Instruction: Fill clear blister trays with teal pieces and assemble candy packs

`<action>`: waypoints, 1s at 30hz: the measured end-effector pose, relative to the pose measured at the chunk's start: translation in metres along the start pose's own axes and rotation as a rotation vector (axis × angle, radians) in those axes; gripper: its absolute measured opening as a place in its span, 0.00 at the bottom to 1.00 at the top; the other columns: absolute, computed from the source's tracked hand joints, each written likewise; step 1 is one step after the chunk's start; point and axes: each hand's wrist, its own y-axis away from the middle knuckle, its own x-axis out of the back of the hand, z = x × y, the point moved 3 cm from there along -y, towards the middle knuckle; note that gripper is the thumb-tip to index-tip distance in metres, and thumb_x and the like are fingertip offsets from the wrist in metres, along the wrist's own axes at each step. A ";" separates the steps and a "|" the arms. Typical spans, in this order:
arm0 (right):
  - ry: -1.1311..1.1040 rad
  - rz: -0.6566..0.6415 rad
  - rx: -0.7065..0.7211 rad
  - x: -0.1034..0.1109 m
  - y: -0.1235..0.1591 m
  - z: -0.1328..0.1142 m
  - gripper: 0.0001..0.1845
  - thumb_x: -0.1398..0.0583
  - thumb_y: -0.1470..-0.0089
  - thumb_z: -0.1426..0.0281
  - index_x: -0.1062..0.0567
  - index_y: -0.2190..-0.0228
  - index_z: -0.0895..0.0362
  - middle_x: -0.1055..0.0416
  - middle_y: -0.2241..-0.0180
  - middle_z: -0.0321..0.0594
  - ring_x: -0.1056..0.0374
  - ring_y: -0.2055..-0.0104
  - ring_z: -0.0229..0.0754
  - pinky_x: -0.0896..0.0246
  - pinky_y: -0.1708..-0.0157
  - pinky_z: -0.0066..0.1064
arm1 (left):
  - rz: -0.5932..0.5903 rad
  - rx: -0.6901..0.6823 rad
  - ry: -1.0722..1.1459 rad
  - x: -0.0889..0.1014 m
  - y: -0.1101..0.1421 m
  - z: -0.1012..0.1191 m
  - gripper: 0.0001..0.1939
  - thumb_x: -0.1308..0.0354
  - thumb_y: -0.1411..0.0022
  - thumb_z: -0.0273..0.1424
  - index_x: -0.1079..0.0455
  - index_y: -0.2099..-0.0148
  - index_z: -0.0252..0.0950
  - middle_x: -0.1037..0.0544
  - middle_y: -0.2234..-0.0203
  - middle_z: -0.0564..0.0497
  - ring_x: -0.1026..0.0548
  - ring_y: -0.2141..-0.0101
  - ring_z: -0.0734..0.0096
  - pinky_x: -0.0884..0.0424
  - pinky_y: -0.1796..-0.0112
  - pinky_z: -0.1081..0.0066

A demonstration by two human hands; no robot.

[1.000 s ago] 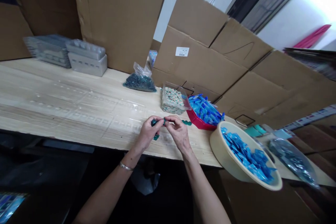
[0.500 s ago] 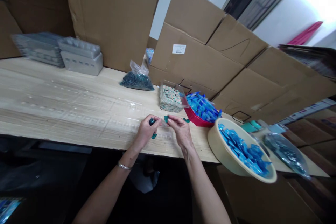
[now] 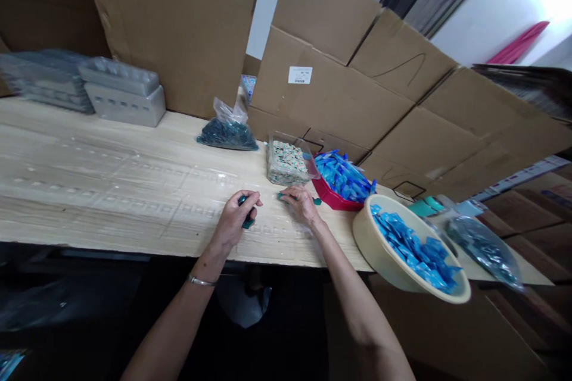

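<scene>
My left hand (image 3: 235,218) is closed around small dark teal plastic pieces (image 3: 247,223); their exact kind does not show. Over the table, my right hand (image 3: 301,202) has its fingers together at a small green piece (image 3: 280,195). Another green piece (image 3: 317,201) shows just past the right knuckles, partly hidden. Beyond the right hand stands a clear plastic box (image 3: 290,178) filled with small printed paper bits. Clear blister trays (image 3: 147,196) with rows of recesses lie flat on the tabletop, left of and beneath my hands.
A red tray (image 3: 333,197) holds many blue slim pieces. Beside it, a cream basin (image 3: 370,238) contains blue packets. A bag of dark teal pieces (image 3: 227,134) sits at the back, with stacked clear trays (image 3: 123,92) farther left. Cardboard boxes (image 3: 330,83) wall the rear.
My hands have moved apart. The left drew left with its teal pieces; the right moved slightly right and turned palm down over the table. The view shifted a little.
</scene>
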 end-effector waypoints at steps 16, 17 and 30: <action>0.030 -0.016 -0.070 -0.005 -0.001 0.015 0.05 0.37 0.52 0.69 0.21 0.70 0.54 0.23 0.66 0.41 0.31 0.62 0.45 0.40 0.58 0.36 | -0.041 0.042 0.065 0.001 -0.003 -0.002 0.15 0.39 0.49 0.39 0.35 0.68 0.33 0.31 0.73 0.54 0.40 0.83 0.87 0.48 0.85 0.82; 0.066 -0.028 -0.071 -0.004 -0.002 0.014 0.05 0.37 0.52 0.69 0.21 0.70 0.54 0.23 0.66 0.41 0.31 0.62 0.46 0.41 0.58 0.37 | -0.049 0.049 0.082 0.000 -0.003 -0.002 0.15 0.39 0.50 0.39 0.35 0.68 0.33 0.31 0.73 0.54 0.40 0.83 0.87 0.49 0.86 0.82; -0.295 -0.052 0.017 0.013 0.023 -0.133 0.10 0.39 0.50 0.65 0.26 0.63 0.55 0.30 0.66 0.41 0.34 0.66 0.39 0.37 0.66 0.30 | 0.093 -0.011 0.294 -0.005 0.002 -0.008 0.20 0.41 0.49 0.46 0.34 0.67 0.32 0.32 0.76 0.55 0.37 0.82 0.85 0.44 0.83 0.81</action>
